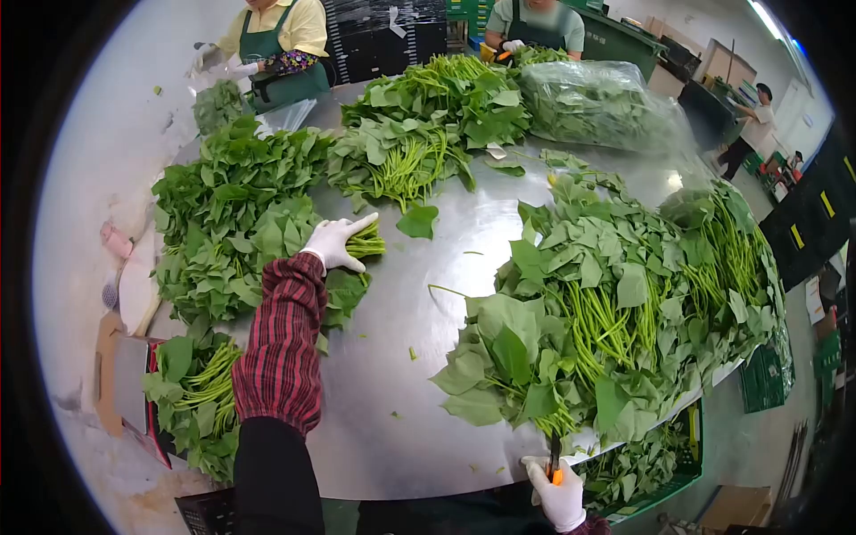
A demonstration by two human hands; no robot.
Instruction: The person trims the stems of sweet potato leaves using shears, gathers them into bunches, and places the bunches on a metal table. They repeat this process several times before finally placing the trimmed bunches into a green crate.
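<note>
My left hand [337,242], in a white glove, reaches to the left side of the metal table [392,374]. Its thumb and fingers are spread around the cut stems of a leafy bundle [366,241]. Near the table's front edge, my right hand [558,493], also gloved, is closed on a small cutting tool [557,473] with an orange handle and a dark blade. The blade points up toward the stem ends of a leafy bunch [526,357] on the right. Whether blade and stems touch is unclear.
Leafy greens [236,196] are piled at the left, more [437,98] at the back, and a large heap [615,285] at the right. A plastic bag of greens [588,107] lies behind. A green crate [660,499] stands below the front right edge. Two co-workers [294,45] [539,27] stand across the table.
</note>
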